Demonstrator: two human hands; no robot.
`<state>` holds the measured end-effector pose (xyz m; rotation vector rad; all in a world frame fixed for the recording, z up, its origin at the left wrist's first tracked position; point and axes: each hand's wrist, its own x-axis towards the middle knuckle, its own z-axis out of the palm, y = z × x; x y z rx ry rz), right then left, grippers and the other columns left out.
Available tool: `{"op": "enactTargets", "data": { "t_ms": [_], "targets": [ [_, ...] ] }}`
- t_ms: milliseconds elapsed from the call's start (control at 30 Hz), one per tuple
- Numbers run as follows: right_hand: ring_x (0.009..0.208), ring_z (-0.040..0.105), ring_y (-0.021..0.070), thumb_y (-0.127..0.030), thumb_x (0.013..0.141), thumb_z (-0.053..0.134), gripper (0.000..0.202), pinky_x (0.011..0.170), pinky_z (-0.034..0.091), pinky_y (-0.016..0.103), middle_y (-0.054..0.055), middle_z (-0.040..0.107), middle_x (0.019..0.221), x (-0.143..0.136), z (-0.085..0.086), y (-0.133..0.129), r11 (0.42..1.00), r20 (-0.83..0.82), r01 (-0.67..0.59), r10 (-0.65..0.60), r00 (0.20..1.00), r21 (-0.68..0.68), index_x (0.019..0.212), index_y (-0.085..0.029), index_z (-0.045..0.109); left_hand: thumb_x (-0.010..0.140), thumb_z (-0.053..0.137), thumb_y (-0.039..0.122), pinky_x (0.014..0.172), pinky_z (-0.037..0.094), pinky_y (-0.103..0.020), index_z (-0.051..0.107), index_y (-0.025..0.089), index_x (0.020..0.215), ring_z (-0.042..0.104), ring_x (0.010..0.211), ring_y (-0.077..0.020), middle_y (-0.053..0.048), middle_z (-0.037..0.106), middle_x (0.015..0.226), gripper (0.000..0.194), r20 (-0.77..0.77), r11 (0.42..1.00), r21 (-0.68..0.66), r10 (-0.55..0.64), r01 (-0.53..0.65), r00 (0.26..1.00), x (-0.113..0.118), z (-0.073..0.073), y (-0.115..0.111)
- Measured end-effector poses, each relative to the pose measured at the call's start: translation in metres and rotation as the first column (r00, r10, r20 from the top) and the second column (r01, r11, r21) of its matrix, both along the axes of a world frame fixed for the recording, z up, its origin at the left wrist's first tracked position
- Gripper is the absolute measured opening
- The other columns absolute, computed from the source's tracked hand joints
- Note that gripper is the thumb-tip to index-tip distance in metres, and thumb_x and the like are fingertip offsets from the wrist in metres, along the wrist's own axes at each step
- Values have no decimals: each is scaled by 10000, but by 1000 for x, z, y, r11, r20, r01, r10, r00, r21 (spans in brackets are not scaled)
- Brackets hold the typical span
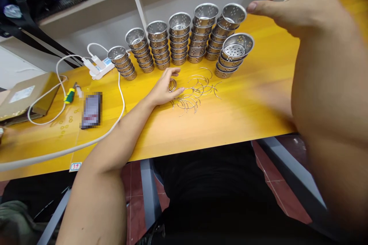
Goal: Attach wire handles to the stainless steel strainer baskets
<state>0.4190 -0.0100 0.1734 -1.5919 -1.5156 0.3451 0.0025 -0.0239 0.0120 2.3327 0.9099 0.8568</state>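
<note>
My left hand (165, 90) rests on the table with thumb and fingers apart. Several thin curved metal wires (172, 85) show in the gap between them; no grip on these is visible. More loose curved wires (198, 90) lie scattered just right of that hand. Up at the right, my right hand (301, 5) is raised with fingers stretched out, nothing seen in it. Its thumb tip is close to the rim of a stack of perforated metal cups (232, 15); I cannot tell if they touch. A shorter, tilted stack of perforated cups (234, 51) stands in front.
More stacks of perforated cups (179, 38) line the back of the table (218, 122). On the left are a power strip (100, 69) with white cables, a phone (92, 110), a green-yellow screwdriver handle (69, 96), small yellow rings (66, 126) and a cardboard box (31, 95).
</note>
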Motion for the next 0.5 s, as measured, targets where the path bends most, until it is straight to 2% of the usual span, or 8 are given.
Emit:
{"op": "enactTargets", "data": {
  "t_ms": [67,167,233,300,367,400,467,500],
  "targets": [
    [1668,714,392,78,828,1110,1298,1324,628,694,303,560,1931,-1,13,16,982,53,-63,73,996,-177,1924,-205,475,967,828,921,1320,630,-614,519,267,1698,710,1592,-412,-228,653,1742,1027,3,1000,-6,0,0,1000,-1,0,0],
    [1760,627,440,8,734,1175,1463,1425,514,803,282,479,1995,-5,27,41,932,163,-143,206,965,-332,1969,-272,443,969,831,918,1323,632,-616,527,270,1699,712,1591,-412,-222,659,1735,1023,11,1000,-7,-8,8,1000,-1,-1,1],
    [1763,619,462,-64,683,1209,1525,1456,483,775,264,497,1988,-10,29,56,913,258,-145,256,932,-380,1981,-275,438,975,833,901,1324,641,-614,527,262,1694,718,1590,-411,-227,661,1731,1010,12,1000,-3,-12,12,1000,-1,-1,1],
    [1761,612,459,-174,685,1218,1533,1452,490,697,244,510,1984,-16,28,67,905,347,-143,294,890,-401,1994,-296,429,981,833,883,1324,648,-614,524,251,1690,720,1591,-412,-234,660,1729,999,8,1000,1,-10,10,1000,-1,0,0],
    [1720,644,406,-289,720,1202,1427,1439,490,620,205,614,1912,-24,25,75,896,404,-168,344,848,-410,1963,-297,502,983,832,875,1324,652,-614,521,241,1689,722,1592,-414,-239,663,1721,999,1,1000,3,-6,6,1000,-1,0,0],
    [1632,709,351,-337,740,1189,1331,1407,516,575,179,704,1822,-27,23,77,890,413,-186,368,833,-417,1918,-275,574,980,832,877,1323,655,-612,520,237,1690,724,1590,-414,-241,665,1716,1006,-1,1000,4,-5,5,1000,-1,0,1],
    [1319,807,217,-395,766,1164,1109,1264,606,470,119,852,1558,-33,20,79,890,428,-194,377,822,-412,1761,-186,721,972,832,891,1320,660,-610,522,235,1690,728,1584,-411,-244,666,1713,1021,-2,1000,6,-9,9,1000,-2,-1,1],
    [1157,793,161,-409,784,1149,1007,1169,635,425,91,880,1444,-35,19,79,896,434,-184,365,824,-404,1680,-155,764,971,830,898,1320,662,-610,523,238,1691,729,1582,-410,-242,665,1716,1024,-2,1000,8,-12,12,1000,-2,-1,1]
  ]
}}
